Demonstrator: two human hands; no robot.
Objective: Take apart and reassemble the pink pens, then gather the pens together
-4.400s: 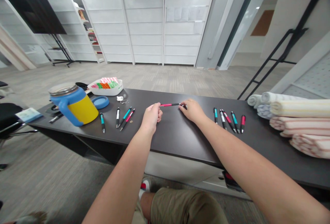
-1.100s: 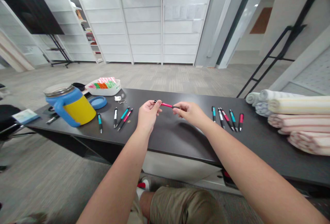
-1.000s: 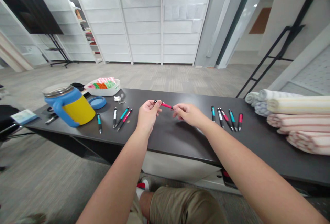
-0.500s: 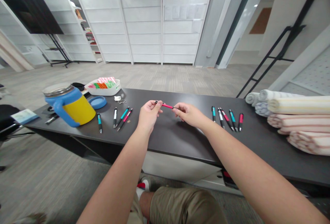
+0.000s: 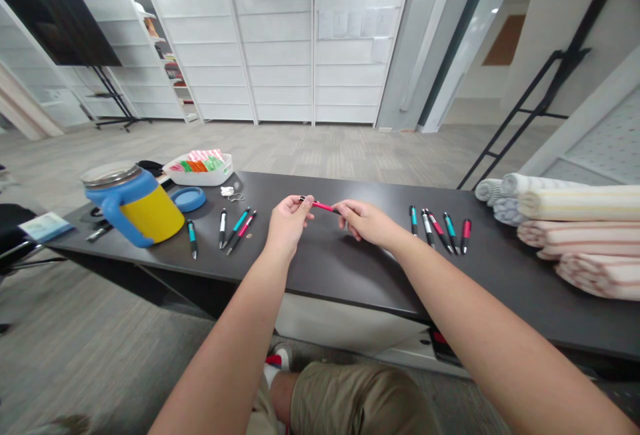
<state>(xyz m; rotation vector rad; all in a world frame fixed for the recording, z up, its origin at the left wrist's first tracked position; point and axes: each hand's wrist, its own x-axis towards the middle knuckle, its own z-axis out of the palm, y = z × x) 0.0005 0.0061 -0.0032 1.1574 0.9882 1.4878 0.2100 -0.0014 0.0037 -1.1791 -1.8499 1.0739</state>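
A red pen (image 5: 323, 206) with a black grip is held level above the desk, spanning both hands. My left hand (image 5: 290, 221) pinches its clip end. At the black grip end, the fingers of my right hand (image 5: 364, 219) are closed round it; the tip is partly hidden. To the left lie a white pen (image 5: 223, 229), a teal pen (image 5: 239, 224) and another red pen (image 5: 243, 230), with a further teal pen (image 5: 192, 237) nearer the mug. Right of my hands is a row of several pens, among them a teal one (image 5: 451, 231) and a short red piece (image 5: 466, 233).
A blue and yellow mug (image 5: 150, 211) stands at the left beside a blue lid (image 5: 189, 199). Behind them is a white basket (image 5: 220, 173) of colourful packets. Rolled cloths (image 5: 580, 228) are stacked at the right of the dark desk (image 5: 330, 275).
My right hand's fingers have shifted slightly at the grip end, showing more of the black grip. The left hand keeps its pinch, and the other pens lie as before.
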